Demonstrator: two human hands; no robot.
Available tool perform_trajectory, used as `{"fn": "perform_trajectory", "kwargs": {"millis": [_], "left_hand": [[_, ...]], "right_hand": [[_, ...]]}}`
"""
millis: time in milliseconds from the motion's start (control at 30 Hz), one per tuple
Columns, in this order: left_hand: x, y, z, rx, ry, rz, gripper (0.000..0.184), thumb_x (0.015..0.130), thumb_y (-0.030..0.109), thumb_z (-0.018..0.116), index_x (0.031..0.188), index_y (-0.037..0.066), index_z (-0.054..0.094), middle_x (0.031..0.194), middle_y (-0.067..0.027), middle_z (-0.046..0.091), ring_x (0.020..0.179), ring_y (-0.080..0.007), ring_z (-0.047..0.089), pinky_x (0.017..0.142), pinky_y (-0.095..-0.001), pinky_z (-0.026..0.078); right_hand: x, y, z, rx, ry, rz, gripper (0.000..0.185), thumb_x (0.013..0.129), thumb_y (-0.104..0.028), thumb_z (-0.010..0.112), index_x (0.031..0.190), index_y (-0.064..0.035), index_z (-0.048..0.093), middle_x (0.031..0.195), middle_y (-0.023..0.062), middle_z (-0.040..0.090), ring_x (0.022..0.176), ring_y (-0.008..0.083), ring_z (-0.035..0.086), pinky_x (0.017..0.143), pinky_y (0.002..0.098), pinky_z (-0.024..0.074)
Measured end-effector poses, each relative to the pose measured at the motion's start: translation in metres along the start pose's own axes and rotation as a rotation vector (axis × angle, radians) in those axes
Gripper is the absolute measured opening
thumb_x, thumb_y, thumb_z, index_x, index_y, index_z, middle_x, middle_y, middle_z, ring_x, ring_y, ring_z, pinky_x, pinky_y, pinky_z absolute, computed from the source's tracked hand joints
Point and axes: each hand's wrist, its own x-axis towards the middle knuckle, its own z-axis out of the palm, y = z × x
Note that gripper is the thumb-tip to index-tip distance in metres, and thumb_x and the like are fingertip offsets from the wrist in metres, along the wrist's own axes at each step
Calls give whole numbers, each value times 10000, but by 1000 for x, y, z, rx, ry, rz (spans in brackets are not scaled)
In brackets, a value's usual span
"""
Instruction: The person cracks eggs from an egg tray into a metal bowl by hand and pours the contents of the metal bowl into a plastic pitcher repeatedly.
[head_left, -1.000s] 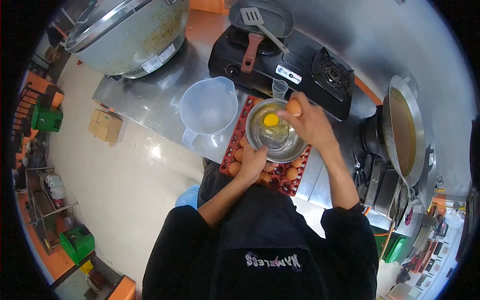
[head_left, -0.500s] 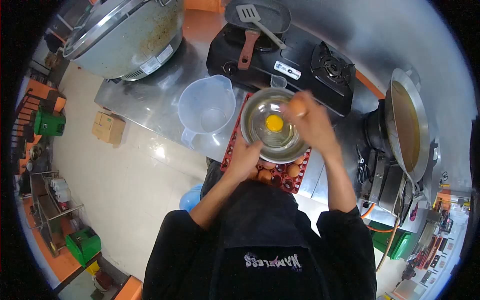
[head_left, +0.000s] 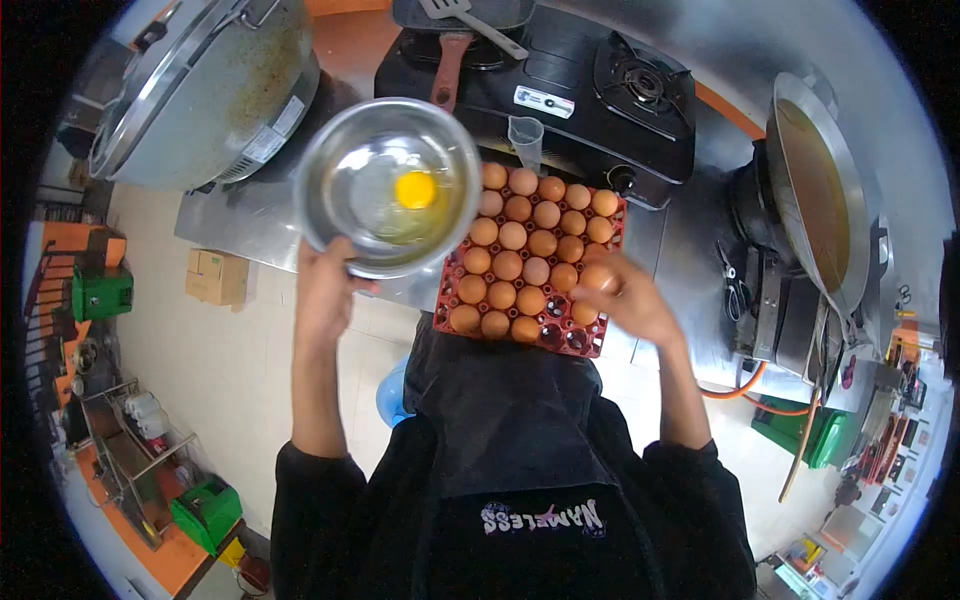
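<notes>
One bright yolk [head_left: 415, 190] sat in clear egg white in the metal bowl [head_left: 345, 170], which the left hand [head_left: 325, 295] had pinched by its near rim, thumb over the edge, up off the counter on the left side of the red egg tray [head_left: 577, 340]. Right hand [head_left: 637, 302] was over the tray's right side, fingers bent around an egg [head_left: 597, 277], but couldn't tell if they actually gripped it. Small clear cup [head_left: 525, 135] stood just behind the tray, by the black stove [head_left: 560, 70].

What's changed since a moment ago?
The left hand carried the metal bowl left from over the egg tray, uncovering eggs. The right hand left the bowl for an egg at the tray's right side; grip unclear. Unchanged: the left hand's hold, the yolk inside.
</notes>
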Motion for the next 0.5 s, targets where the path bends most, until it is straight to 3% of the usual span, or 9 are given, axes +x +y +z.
{"fn": "perform_trajectory", "kwargs": {"millis": [100,267,400,433,500], "left_hand": [[8,13,-18,128,118,59,396,850,29,491,1235,-34,425,966,-154,627,681,-205,666,411,-279,535],[24,25,-43,346,119,243,313,888,34,479,1194,-14,436,922,-126,607,648,-180,633,430,-269,510],[30,23,-49,489,40,417,622,847,-37,434,1451,42,307,1162,-175,555,685,-173,622,412,-249,519],[30,24,-47,505,13,420,732,815,-68,419,1509,99,255,1252,-193,531,692,-163,612,430,-247,514],[24,26,-36,552,40,482,757,796,-78,418,1514,104,259,1291,-205,524,681,-156,606,436,-247,500]], "right_hand": [[-15,8,42,-323,-129,266,446,807,-289,762,1103,-43,537,1096,203,558,956,390,639,794,461,529],[-22,23,80,-502,-87,130,397,827,-258,721,1113,-60,529,1109,169,469,942,395,633,731,496,557],[-27,31,84,-420,14,55,498,824,-303,735,1210,-74,519,1188,171,480,956,395,632,749,477,556],[-29,27,79,-366,26,60,532,824,-315,740,1243,-78,512,1218,171,483,962,394,634,762,470,553],[-33,24,69,-378,47,140,537,820,-331,744,1238,-77,524,1219,160,484,985,388,625,782,473,544]]}}
